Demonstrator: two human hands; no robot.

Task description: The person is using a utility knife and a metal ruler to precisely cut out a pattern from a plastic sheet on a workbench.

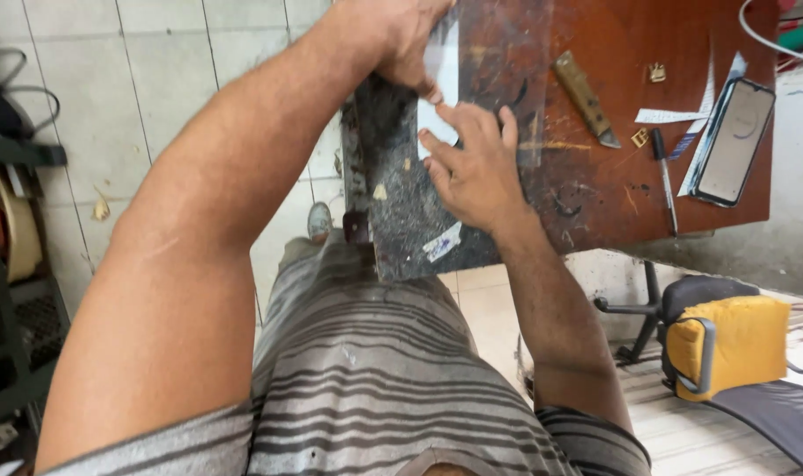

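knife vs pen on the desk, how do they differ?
The knife is thick, with a tan worn handle and a short metal blade; the pen is thin and mostly black and white. The knife lies diagonally toward the upper left; the pen lies nearly straight, beside the phone. The knife sits nearer the right hand. Both lie flat on the desk, untouched.

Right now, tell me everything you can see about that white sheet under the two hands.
The white sheet is a thin, flat, paper-like piece lying on a dark, worn slab at the wooden table's left edge. Only part shows. The left hand pinches its upper part near the top of the view, while the right hand presses fingertips on its lower corner. It looks plain and unmarked.
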